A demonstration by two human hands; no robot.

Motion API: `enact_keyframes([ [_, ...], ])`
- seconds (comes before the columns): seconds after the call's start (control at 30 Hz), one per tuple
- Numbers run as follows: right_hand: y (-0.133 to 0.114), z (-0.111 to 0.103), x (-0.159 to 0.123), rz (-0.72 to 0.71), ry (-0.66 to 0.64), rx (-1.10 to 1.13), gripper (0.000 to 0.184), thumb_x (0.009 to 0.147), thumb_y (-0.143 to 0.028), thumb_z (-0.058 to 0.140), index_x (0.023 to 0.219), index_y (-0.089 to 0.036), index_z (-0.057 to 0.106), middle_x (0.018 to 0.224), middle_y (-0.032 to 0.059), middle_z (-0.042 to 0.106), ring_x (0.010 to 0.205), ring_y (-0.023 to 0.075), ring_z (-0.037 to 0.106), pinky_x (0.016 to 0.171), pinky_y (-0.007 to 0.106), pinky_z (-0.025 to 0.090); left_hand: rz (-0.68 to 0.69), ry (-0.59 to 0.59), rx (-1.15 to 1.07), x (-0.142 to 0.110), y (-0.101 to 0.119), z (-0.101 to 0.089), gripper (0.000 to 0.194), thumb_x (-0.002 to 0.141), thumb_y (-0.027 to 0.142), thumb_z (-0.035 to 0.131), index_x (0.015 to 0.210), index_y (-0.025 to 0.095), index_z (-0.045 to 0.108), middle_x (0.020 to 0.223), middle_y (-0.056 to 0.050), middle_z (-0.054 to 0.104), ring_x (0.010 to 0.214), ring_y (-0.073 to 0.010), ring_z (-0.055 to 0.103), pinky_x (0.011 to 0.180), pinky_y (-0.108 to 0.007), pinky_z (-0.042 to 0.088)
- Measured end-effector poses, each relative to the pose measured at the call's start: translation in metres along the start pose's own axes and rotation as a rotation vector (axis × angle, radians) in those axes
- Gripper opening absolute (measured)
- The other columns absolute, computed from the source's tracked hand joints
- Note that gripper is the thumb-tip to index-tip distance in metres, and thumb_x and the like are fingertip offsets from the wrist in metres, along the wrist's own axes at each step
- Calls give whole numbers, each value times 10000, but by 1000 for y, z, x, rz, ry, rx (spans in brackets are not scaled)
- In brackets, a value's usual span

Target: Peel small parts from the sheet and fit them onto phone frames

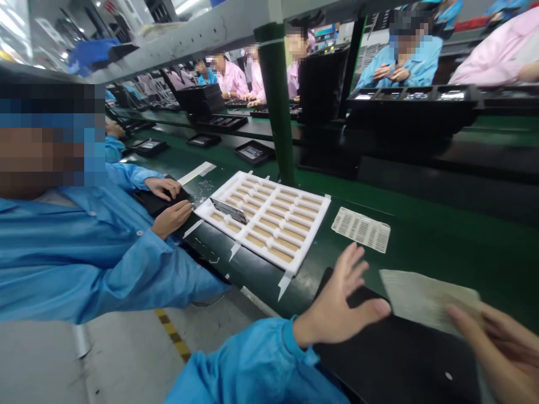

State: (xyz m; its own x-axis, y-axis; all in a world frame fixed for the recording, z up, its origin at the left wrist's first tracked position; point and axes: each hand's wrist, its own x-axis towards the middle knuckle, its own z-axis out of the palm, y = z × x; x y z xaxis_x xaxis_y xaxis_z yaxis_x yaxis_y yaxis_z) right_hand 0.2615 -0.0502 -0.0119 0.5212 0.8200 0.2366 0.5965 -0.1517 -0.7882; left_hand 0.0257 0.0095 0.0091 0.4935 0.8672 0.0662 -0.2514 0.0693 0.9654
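Note:
My left hand (pixel 341 306) is open above a black flat surface (pixel 400 365), its fingers spread and nothing in them. My right hand (pixel 501 342), at the right edge, pinches a pale thin sheet (pixel 425 294) between thumb and fingers; whether it is one sheet or a stack I cannot tell. Beyond my left hand lies a white label sheet (pixel 362 229) with rows of dark strips. Left of that sits a white foam tray (pixel 297 266) with slots in two columns. One thin, dark, flat device (pixel 229 210) stands tilted in a slot on its left side.
A co-worker in a blue smock (pixel 126 247) sits at my left, both hands on a black item (pixel 149 203). A green post (pixel 275 106) rises behind the foam tray. Black trays (pixel 255 151) stand along the green bench (pixel 425 224). People work across the line.

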Motion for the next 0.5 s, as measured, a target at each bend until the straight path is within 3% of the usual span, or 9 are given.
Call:
enact_keyframes([
  [0.03, -13, 0, -6, 1, -36, 29, 378, 719, -577, 736, 929, -263, 764, 809, 62, 753, 701, 304, 720, 539, 357, 609, -42, -52, -169, 5, -6, 17, 988, 816, 451, 752, 1561, 352, 111, 1625, -132, 195, 1411, -308, 403, 1151, -486, 362],
  [0.1, -35, 6, -14, -40, -70, 88, 376, 774, -563, 685, 963, -252, 780, 862, 44, 762, 809, 302, 733, 658, 358, 639, -93, -60, -370, 14, -11, 39, 956, 806, 473, 758, 1556, 312, 186, 1584, -168, 295, 1345, -316, 487, 1134, -485, 379],
  [0.2, -50, 20, -15, -123, 14, 102, 331, 920, -423, 562, 1153, -254, 727, 1120, 17, 726, 1031, 262, 699, 842, 333, 618, -96, 43, -353, 22, -11, 54, 595, 894, 413, 674, 1420, 208, 489, 1399, -158, 561, 1276, -279, 558, 1129, -417, 393],
  [0.27, -48, 28, -16, -186, 19, 96, 364, 978, -316, 474, 1297, -256, 637, 1289, 9, 646, 1165, 227, 635, 952, 318, 570, -90, 65, -277, 25, -11, 59, 450, 923, 390, 635, 1317, 175, 598, 1307, -143, 635, 1235, -276, 591, 1095, -390, 434],
  [0.37, -38, 36, -19, -321, -62, 79, 490, 1008, -205, 351, 1489, -271, 410, 1482, 10, 472, 1335, 193, 489, 1105, 351, 452, -81, 71, -215, 23, -16, 64, 472, 939, 415, 599, 1350, 183, 583, 1336, -127, 619, 1286, -286, 551, 1102, -385, 435],
  [0.5, -34, 42, -24, -461, -204, -40, 603, 1020, -214, 292, 1582, -276, 82, 1623, 46, 177, 1476, 250, 235, 1203, 520, 255, -57, 50, -213, 11, -25, 70, 568, 966, 532, 490, 1425, 198, 510, 1449, -111, 523, 1429, -269, 380, 1221, -378, 262],
])
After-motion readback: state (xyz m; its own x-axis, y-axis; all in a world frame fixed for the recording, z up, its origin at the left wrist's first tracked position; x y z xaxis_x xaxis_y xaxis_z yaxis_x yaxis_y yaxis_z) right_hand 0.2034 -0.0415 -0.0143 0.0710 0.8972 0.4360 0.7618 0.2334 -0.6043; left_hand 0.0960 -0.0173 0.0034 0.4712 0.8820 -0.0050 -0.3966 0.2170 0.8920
